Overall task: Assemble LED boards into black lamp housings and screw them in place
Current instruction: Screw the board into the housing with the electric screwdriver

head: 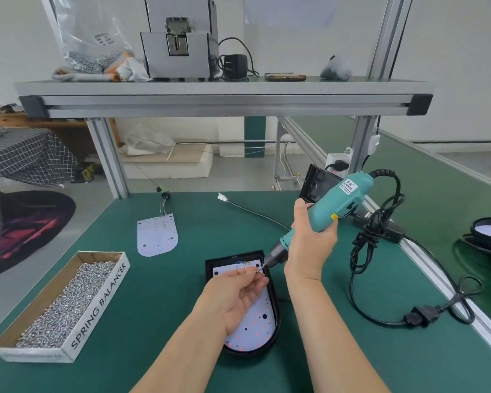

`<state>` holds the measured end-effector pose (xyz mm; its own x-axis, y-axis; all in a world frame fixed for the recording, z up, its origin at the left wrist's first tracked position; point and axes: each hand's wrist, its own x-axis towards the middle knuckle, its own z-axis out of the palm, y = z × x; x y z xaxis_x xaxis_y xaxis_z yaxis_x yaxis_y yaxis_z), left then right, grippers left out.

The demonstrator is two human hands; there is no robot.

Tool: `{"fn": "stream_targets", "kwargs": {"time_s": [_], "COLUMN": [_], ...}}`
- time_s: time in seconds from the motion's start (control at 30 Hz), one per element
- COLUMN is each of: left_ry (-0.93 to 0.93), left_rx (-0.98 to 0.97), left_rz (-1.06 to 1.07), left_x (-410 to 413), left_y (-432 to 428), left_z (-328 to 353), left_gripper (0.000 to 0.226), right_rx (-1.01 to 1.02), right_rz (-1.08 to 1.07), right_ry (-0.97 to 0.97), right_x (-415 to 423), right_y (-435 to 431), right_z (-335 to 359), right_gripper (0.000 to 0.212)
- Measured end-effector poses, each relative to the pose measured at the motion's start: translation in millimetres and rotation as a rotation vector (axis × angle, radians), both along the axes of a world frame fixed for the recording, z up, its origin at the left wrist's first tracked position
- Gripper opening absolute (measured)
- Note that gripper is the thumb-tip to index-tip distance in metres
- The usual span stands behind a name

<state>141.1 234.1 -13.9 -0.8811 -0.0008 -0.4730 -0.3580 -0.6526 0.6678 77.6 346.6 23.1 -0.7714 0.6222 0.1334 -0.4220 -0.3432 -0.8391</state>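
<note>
A black lamp housing (275,316) lies on the green bench with a white LED board (257,321) seated inside it. My left hand (233,296) hovers over the board and pinches a small screw (255,271) at its fingertips. My right hand (312,239) grips a teal electric screwdriver (335,202), tilted down to the left, and its bit tip meets the screw just above the board's upper right corner. A second, loose LED board (157,236) with coloured wires lies farther back on the left.
A cardboard box (97,307) full of screws stands at the left. The screwdriver's black cable (366,251) coils at the right beside a power brick. More black housings (488,236) sit at the far right. An aluminium shelf (224,95) spans overhead with a screw feeder.
</note>
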Motion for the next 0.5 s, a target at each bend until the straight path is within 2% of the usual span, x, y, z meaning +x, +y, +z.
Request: {"fn": "stream_targets", "kwargs": {"time_s": [0.5], "left_ry": [0.013], "left_rx": [0.004], "left_rz": [0.026], "left_x": [-2.3], "left_y": [-0.6], "left_z": [-5.7], "left_gripper": [0.008], "right_rx": [0.014], "right_rz": [0.008], "right_ry": [-0.005], "right_x": [-2.2], "right_y": [-1.0], "right_z": [-0.8], "right_gripper": [0.021]}}
